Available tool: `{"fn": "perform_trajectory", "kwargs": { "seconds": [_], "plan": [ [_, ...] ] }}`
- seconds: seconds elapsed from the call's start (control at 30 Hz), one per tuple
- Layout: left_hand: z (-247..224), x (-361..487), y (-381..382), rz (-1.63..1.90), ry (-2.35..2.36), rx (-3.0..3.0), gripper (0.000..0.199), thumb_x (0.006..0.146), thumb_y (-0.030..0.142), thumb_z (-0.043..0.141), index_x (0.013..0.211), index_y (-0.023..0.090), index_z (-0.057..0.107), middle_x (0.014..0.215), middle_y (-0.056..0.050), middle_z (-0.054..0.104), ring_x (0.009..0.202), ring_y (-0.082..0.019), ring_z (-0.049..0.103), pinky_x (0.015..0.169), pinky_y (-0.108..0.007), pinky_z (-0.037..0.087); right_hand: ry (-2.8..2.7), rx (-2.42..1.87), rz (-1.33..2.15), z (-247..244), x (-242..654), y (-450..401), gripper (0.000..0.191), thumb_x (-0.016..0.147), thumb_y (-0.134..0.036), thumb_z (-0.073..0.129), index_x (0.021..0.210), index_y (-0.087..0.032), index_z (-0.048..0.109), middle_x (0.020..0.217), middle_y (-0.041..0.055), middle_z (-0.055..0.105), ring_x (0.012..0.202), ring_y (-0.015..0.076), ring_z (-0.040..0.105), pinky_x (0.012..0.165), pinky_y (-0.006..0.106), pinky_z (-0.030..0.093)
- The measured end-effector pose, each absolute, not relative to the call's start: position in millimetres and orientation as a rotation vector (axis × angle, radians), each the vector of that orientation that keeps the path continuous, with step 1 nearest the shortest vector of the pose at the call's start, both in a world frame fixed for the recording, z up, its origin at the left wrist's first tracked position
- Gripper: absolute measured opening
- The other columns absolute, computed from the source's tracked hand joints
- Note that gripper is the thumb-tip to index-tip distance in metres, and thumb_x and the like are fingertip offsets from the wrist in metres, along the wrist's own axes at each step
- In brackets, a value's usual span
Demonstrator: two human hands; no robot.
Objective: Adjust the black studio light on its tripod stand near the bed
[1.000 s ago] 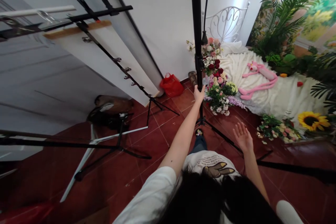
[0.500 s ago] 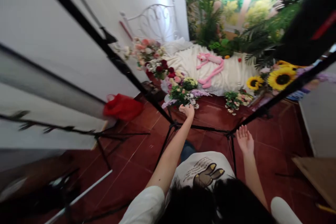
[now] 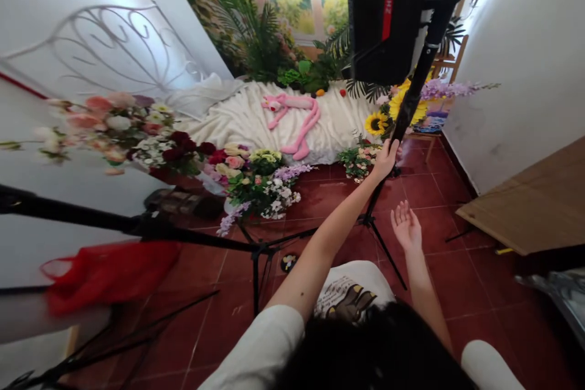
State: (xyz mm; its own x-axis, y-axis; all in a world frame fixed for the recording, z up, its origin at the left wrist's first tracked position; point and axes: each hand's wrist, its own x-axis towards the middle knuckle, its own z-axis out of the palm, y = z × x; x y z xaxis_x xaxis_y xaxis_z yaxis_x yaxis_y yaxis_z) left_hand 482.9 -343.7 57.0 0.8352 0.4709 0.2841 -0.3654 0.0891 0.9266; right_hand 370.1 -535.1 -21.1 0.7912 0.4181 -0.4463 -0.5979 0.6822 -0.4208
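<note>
My left hand is wrapped round the black pole of a light stand, below a large black lamp housing with a red strip. Lower and to the right, my right hand has its palm up and fingers apart, holding nothing; it touches neither the stand nor anything else. Beyond my hands, a pink plush toy lies on a cream draped cloth. A small bunch of pink and white flowers stands just left of my left hand.
Another black stand crosses the left side, near a red bag. Flower bunches line the cloth's front. Sunflowers stand behind the pole. At the right is a brown board. Tripod legs spread over the red tiled floor.
The view has turned to the right. My left hand, which was free with bent fingers, has moved right and taken hold of the pole. My right hand remains open.
</note>
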Motion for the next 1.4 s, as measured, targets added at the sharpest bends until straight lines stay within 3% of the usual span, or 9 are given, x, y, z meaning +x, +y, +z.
{"fn": "perform_trajectory", "kwargs": {
  "seconds": [0.2, 0.37, 0.57, 0.9, 1.07, 1.27, 1.4],
  "plan": [
    [53, 477, -337, 0.565, -0.016, 1.391, 0.063, 0.080, 0.079, 0.047, 0.078, 0.017, 0.058, 0.067, 0.001, 0.057, 0.058, -0.007, 0.051, 0.058, -0.022, 0.044, 0.278, -0.549, 0.684, 5, 397, -504, 0.027, 0.098, -0.022, 0.045, 0.104, -0.024, 0.071, 0.099, -0.0012, 0.078, 0.093, 0.0077, 0.073, 0.100, 0.029, 0.056],
    [60, 472, -340, 0.570, 0.021, 1.379, 0.064, 0.079, 0.080, 0.047, 0.079, 0.017, 0.058, 0.066, 0.001, 0.057, 0.056, -0.007, 0.051, 0.055, -0.022, 0.044, 0.261, -0.456, 0.780, 34, 433, -474, 0.029, 0.102, -0.033, 0.045, 0.098, -0.017, 0.069, 0.093, 0.0034, 0.078, 0.087, 0.0106, 0.075, 0.091, 0.029, 0.060],
    [64, 469, -341, 0.556, 0.041, 1.395, 0.062, 0.079, 0.079, 0.048, 0.077, 0.018, 0.057, 0.065, 0.001, 0.057, 0.056, -0.007, 0.051, 0.055, -0.022, 0.044, 0.330, -0.452, 0.902, 41, 463, -467, 0.022, 0.097, -0.033, 0.059, 0.084, -0.016, 0.067, 0.072, 0.0016, 0.074, 0.064, 0.0103, 0.072, 0.067, 0.021, 0.062],
    [60, 471, -343, 0.597, 0.055, 1.414, 0.060, 0.083, 0.077, 0.045, 0.078, 0.018, 0.056, 0.065, 0.002, 0.055, 0.055, -0.007, 0.048, 0.055, -0.021, 0.041, 0.461, -0.515, 0.936, 52, 474, -472, 0.022, 0.100, -0.027, 0.054, 0.084, -0.016, 0.064, 0.070, 0.0029, 0.071, 0.061, 0.0093, 0.069, 0.061, 0.017, 0.062],
    [61, 472, -344, 0.586, 0.054, 1.407, 0.062, 0.081, 0.079, 0.046, 0.078, 0.018, 0.056, 0.064, 0.002, 0.054, 0.055, -0.007, 0.047, 0.056, -0.023, 0.041, 0.352, -0.740, 0.830, 47, 480, -472, 0.007, 0.091, -0.013, 0.062, 0.087, -0.018, 0.060, 0.071, 0.0017, 0.071, 0.060, 0.0107, 0.069, 0.063, 0.021, 0.063],
    [63, 471, -345, 0.650, 0.051, 1.402, 0.065, 0.079, 0.081, 0.045, 0.074, 0.018, 0.056, 0.064, 0.001, 0.055, 0.058, -0.008, 0.050, 0.060, -0.024, 0.042, 0.028, -1.169, 0.339, 46, 468, -471, 0.050, 0.069, 0.000, 0.076, 0.103, -0.026, 0.049, 0.073, -0.0092, 0.068, 0.061, 0.0097, 0.067, 0.074, 0.025, 0.061],
    [64, 470, -346, 0.642, 0.065, 1.400, 0.062, 0.080, 0.079, 0.047, 0.073, 0.018, 0.055, 0.064, 0.002, 0.055, 0.058, -0.008, 0.050, 0.060, -0.023, 0.042, -0.316, -1.474, -0.044, 51, 453, -472, 0.043, 0.071, -0.008, 0.074, 0.106, -0.026, 0.056, 0.085, -0.0046, 0.068, 0.081, 0.0132, 0.066, 0.092, 0.030, 0.054]
  ]
}}
